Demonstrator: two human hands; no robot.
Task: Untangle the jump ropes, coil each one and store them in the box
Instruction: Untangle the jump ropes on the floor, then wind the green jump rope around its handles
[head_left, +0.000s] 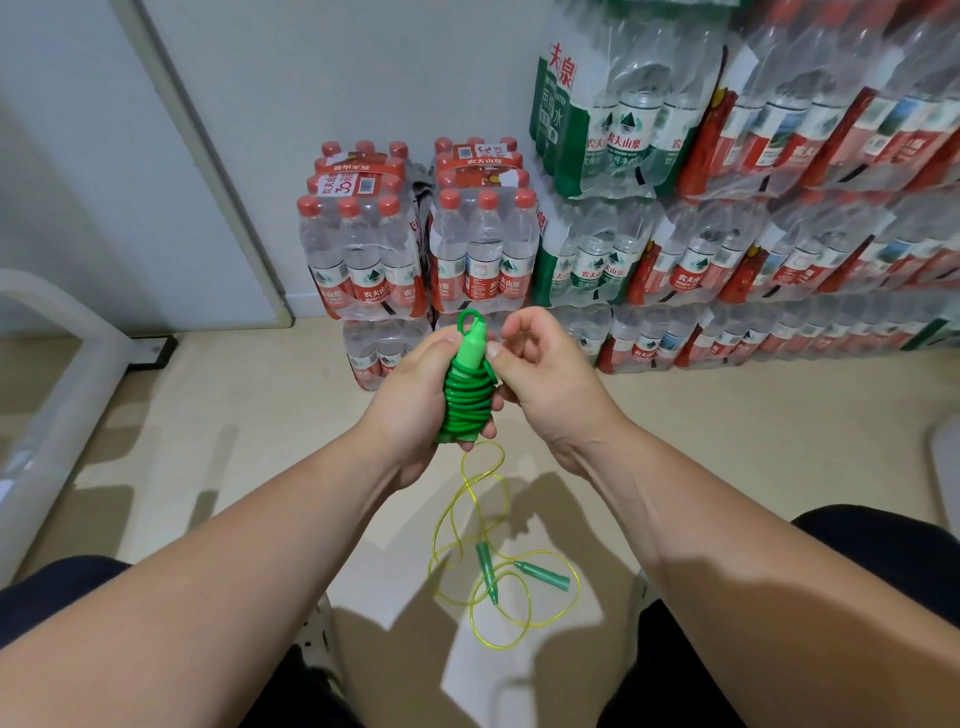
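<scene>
Stacked shrink-wrapped water bottle packs (727, 234) filling the wall beyond the fingertips, red- and green-labelled, piled several high to the right, a shorter red-capped stack directly behind the hands. Pale beige floor (218, 415) below everything, shadowed between the knees. White curved tube frame (62, 353) far out past the left hand's side. Left hand (415, 400) raised mid-frame, fingers wrapped shut around green jump rope (465, 400), cord wound in tight turns around its handles, bundle lying across palm, fingertips curling over the lower turns on the right side of the bundle. Green handle tip poking up above the left thumb, small cord loop at the very top. Right hand (545, 374) just beside, touching the bundle, thumb pressed at upper turns near the handle, other fingers curled in; whether pinching cord cannot tell. Yellow jump rope (483, 577) loose on floor well below both hands, translucent cord in sprawled overlapping loops, two green handles crossing near the middle, one strand rising toward the underside of the left hand. Box not in view
</scene>
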